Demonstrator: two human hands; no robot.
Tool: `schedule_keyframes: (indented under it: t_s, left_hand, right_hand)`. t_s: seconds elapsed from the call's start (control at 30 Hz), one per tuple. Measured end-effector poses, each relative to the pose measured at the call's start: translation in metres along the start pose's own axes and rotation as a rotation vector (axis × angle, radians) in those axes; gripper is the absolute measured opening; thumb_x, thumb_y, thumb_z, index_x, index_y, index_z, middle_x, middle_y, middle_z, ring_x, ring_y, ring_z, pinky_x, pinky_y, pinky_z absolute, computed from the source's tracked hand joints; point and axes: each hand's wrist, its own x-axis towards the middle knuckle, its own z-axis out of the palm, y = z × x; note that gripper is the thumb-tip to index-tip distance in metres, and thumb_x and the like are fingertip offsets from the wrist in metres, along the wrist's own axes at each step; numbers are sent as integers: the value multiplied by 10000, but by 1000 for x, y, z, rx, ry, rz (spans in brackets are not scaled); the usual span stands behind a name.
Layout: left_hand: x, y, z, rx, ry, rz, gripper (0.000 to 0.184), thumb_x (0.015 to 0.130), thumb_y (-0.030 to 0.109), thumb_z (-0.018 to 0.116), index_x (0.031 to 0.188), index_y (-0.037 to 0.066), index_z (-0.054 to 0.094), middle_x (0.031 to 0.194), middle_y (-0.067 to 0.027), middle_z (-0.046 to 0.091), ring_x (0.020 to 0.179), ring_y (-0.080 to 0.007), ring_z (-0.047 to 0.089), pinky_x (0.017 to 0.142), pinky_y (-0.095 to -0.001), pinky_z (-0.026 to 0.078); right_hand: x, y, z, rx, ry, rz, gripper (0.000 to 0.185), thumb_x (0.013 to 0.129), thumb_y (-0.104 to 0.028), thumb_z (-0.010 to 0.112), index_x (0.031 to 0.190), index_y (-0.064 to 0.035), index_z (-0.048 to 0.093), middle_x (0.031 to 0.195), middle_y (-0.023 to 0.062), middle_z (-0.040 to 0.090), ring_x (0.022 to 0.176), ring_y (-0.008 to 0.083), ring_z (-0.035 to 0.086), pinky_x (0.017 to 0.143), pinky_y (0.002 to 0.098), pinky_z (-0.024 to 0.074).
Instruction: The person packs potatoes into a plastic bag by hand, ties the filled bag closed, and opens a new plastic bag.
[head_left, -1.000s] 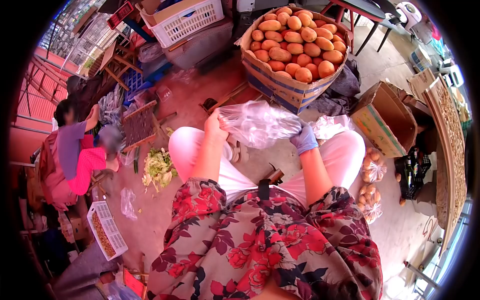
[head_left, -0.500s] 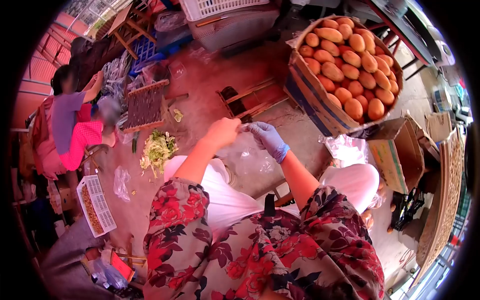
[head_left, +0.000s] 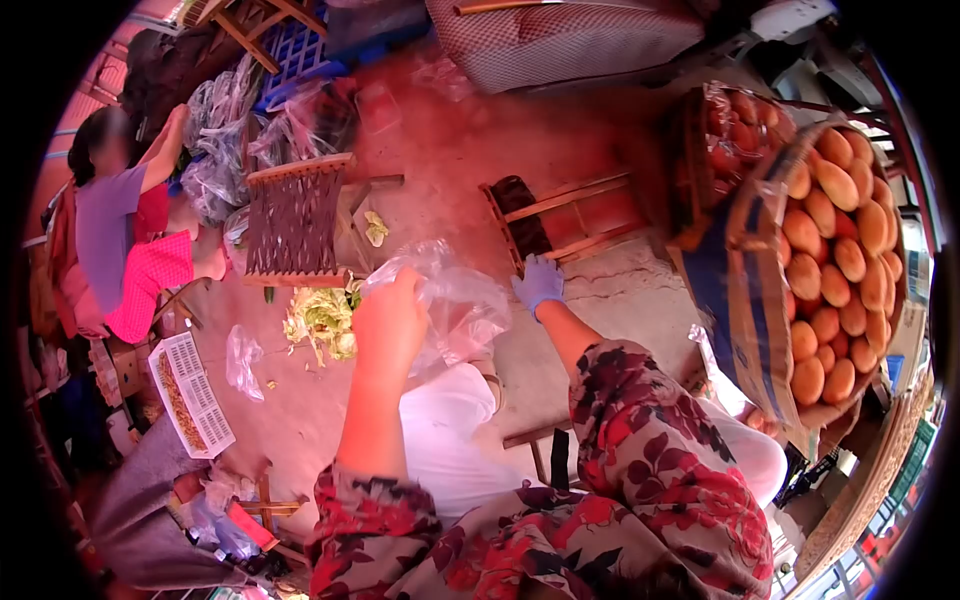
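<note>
My bare left hand (head_left: 388, 318) is closed on a clear plastic bag (head_left: 462, 308), which hangs loose and spread out to the right of the fist. My right hand (head_left: 541, 284), in a thin bluish-purple glove, is stretched forward with its fingers apart. It is close to the lower end of a folding wooden stool (head_left: 575, 205) lying on the floor; whether it touches the stool I cannot tell. A heap of pale green leaf trimmings (head_left: 318, 322) lies just left of my left hand.
A large box (head_left: 735, 300) full of oval orange produce (head_left: 835, 270) stands at right. Another stool with a dark woven seat (head_left: 295, 222) stands at left, near a seated person (head_left: 115, 225). A white plastic basket (head_left: 205, 395) and a crumpled plastic bag (head_left: 242, 362) lie lower left.
My hands were together on the clear bag and have separated. The left moved left and down with the bag, now opened out; the right moved toward the folding stool. The view has shifted.
</note>
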Motion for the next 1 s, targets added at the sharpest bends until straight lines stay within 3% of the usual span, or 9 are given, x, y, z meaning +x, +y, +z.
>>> schedule_keyframes:
  t_s: [0.13, 0.27, 0.47, 0.57, 0.6, 0.7, 0.77, 0.83, 1.0]
  left_hand:
    - [-3, -4, -20, -107, -62, -71, 204, 775, 75, 583, 977, 79, 606, 808, -175, 642, 763, -364, 619, 644, -443, 474]
    - [-1, -2, -26, -184, -39, -76, 192, 781, 67, 571, 970, 80, 606, 805, -176, 639, 758, -365, 617, 631, -435, 473]
    - [-14, 5, -30, -139, -69, -8, 219, 782, 82, 569, 993, 96, 624, 804, -179, 633, 736, -341, 619, 648, -405, 473]
    - [-23, 23, -27, -56, -161, 174, 313, 770, 94, 564, 1077, 132, 610, 825, -176, 641, 774, -347, 618, 683, -431, 481]
    - [-26, 30, -21, -54, -182, 237, 336, 771, 95, 562, 1102, 137, 600, 825, -173, 644, 777, -346, 623, 682, -439, 484]
    - [-32, 52, 2, -30, -245, 429, 394, 781, 108, 556, 1172, 156, 572, 841, -167, 652, 799, -341, 632, 693, -451, 491]
    - [-38, 76, 15, -29, -307, 558, 417, 798, 129, 556, 1213, 175, 558, 878, -172, 653, 831, -338, 633, 719, -447, 494]
    - [-51, 98, 19, -4, -434, 562, 464, 801, 214, 588, 1254, 290, 526, 940, -162, 653, 885, -332, 626, 764, -435, 494]
    - [-108, 117, 67, 171, -541, 697, 350, 801, 257, 598, 1148, 305, 613, 1024, -98, 656, 917, -308, 629, 795, -402, 502]
  right_hand:
    - [36, 0, 38, -237, 103, -114, 508, 750, -439, 605, 1078, -50, 614, 1163, 122, 565, 1194, 292, 422, 1050, 456, 226]
    - [53, 6, 28, -219, -298, -118, 505, 722, -447, 615, 1030, -47, 632, 1079, 103, 594, 1133, 267, 466, 1067, 428, 184]
    - [11, -4, -20, -6, 11, -131, 408, 652, -393, 630, 854, -39, 645, 917, 140, 628, 1028, 288, 526, 995, 415, 262]
    - [-28, -12, -85, 250, 64, -184, 381, 632, -361, 612, 811, -26, 629, 806, 167, 627, 903, 331, 560, 906, 430, 343]
    - [-43, -10, -111, 429, 13, -211, 368, 667, -330, 600, 837, -5, 624, 751, 159, 631, 768, 306, 604, 776, 414, 446]
    - [-102, -1, -163, 931, -135, -106, 347, 697, -285, 604, 873, 13, 625, 724, 133, 636, 662, 238, 618, 647, 370, 491]
    - [-136, 22, -175, 966, -171, -126, 329, 718, -249, 616, 887, 32, 618, 739, 106, 633, 649, 174, 595, 638, 327, 492]
    - [-174, 47, -175, 1150, -130, -127, 347, 721, -275, 612, 880, 33, 618, 721, 81, 618, 650, 160, 573, 630, 312, 477]
    - [-239, 148, -159, 984, -324, -3, 323, 731, -260, 593, 909, 7, 618, 693, 49, 576, 616, 155, 541, 585, 287, 452]
